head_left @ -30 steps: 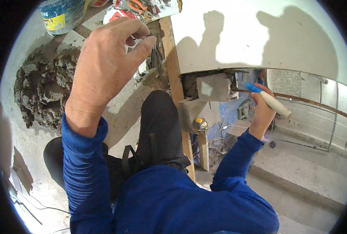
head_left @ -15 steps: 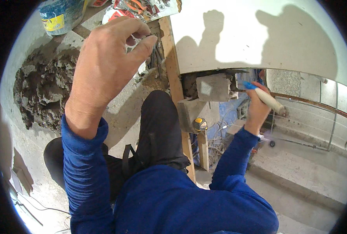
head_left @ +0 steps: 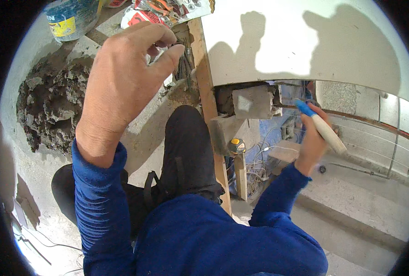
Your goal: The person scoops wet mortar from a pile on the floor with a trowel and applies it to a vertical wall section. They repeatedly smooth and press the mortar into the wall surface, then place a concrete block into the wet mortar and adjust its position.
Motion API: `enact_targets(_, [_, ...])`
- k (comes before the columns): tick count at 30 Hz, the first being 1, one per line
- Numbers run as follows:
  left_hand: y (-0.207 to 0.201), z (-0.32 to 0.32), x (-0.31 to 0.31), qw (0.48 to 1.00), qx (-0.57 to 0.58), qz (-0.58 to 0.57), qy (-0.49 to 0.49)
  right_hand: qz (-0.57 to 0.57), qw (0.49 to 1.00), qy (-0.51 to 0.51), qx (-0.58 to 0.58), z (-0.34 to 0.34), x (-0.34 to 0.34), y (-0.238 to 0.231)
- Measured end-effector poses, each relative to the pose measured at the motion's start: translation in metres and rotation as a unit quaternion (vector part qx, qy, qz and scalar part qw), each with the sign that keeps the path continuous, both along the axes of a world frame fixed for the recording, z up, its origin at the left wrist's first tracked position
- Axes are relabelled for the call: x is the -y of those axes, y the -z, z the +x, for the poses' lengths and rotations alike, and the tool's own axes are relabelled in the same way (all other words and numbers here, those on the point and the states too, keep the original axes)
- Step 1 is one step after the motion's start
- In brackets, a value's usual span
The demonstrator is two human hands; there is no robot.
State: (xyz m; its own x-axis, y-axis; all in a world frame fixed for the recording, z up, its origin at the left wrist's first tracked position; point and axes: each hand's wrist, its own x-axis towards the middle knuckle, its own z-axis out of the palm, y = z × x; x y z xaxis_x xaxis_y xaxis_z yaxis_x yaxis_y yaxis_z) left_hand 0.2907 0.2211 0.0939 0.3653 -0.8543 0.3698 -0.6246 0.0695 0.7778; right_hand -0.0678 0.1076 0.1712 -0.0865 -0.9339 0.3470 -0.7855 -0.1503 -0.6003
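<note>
Grey, gritty concrete floor (head_left: 39, 184) on the far left, with a lumpy brown-grey heap of mortar (head_left: 52, 106) on it and a scuffed blue bucket (head_left: 75, 14) near the top. Next over, the left hand (head_left: 121, 78) has its fingers bent, with just a narrow gap to the thumb. Then a crinkly plastic bag (head_left: 142, 18), and a straight wooden board (head_left: 203, 69) edging a smooth white panel (head_left: 278, 55) with shadows on it. Below the panel there's a chunky, rough block (head_left: 253, 102), plus a rounded black-and-yellow tape measure (head_left: 236, 146) lower down. Right of the block, the right hand (head_left: 314, 142) is wrapped round a tool (head_left: 328, 133): blue end pointing up-left, cream handle slanting down-right. Concrete steps (head_left: 351, 198) fill the lower right.
</note>
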Motion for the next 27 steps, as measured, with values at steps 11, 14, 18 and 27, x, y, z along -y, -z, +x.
enact_targets(11, [-0.008,-0.003,-0.006,1.0,-0.017,0.016,-0.011,-0.004,0.994,-0.106,0.038,-0.036,-0.044,-0.046])
enact_targets(14, [-0.011,-0.006,-0.009,1.0,-0.02,0.02,-0.011,0.003,0.996,-0.082,0.046,-0.033,-0.03,-0.034])
enact_targets(18, [-0.008,-0.007,-0.011,1.0,-0.025,0.004,-0.009,-0.015,0.998,-0.058,0.036,-0.036,-0.034,-0.028])
enact_targets(27, [-0.023,-0.074,-0.033,0.945,0.026,-0.309,0.105,0.094,0.915,-0.292,0.262,0.032,-0.044,-0.017])
